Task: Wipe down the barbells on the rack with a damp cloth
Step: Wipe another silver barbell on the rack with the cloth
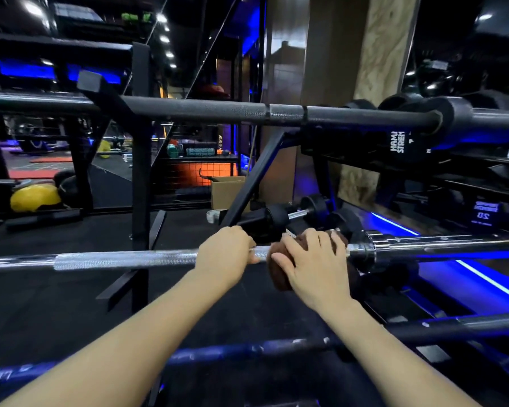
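Barbell (124,259): chrome, knurled shaft; brown cloth (279,277) wrapped around it.

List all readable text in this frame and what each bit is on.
"HAM / STREN", cut off, rotated sideways: black plate under the black barbell.
"20": dumbbell head on the right shelf; small print around it is too blurred to read.
"ESS", vertical, start hidden: dark sign in the background.
White lettering on the blue bar at lower left: too blurred to read.
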